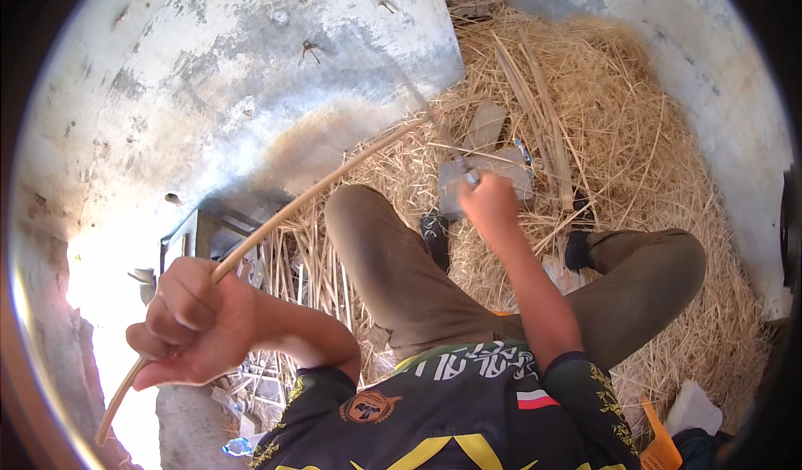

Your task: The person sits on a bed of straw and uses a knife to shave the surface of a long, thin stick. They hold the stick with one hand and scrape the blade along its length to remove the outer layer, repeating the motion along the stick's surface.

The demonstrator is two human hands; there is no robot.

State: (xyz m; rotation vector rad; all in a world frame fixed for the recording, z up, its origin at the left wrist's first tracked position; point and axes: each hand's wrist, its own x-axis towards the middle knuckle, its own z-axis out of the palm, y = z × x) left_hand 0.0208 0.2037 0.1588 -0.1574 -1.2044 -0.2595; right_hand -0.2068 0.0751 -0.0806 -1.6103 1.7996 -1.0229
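Note:
My left hand [188, 320] is closed in a fist around a long pale cane strip [309, 198], probably bamboo or rattan. The strip slants from the lower left up toward the straw pile. Low over a grey block [449, 190] between my feet, my right hand [491, 207] grips a knife [458, 159] by its handle. Its long thin blade is smeared by motion and points up and to the left. Blade and strip cross near the strip's far end; whether they touch I cannot tell.
Thin shavings [618, 111] heap across the floor, with flat slats [543, 119] on top. A smaller block [486, 127] lies behind the grey one. Worn plaster walls [251, 69] rise at left and right. An orange plastic object [662, 441] stands at lower right.

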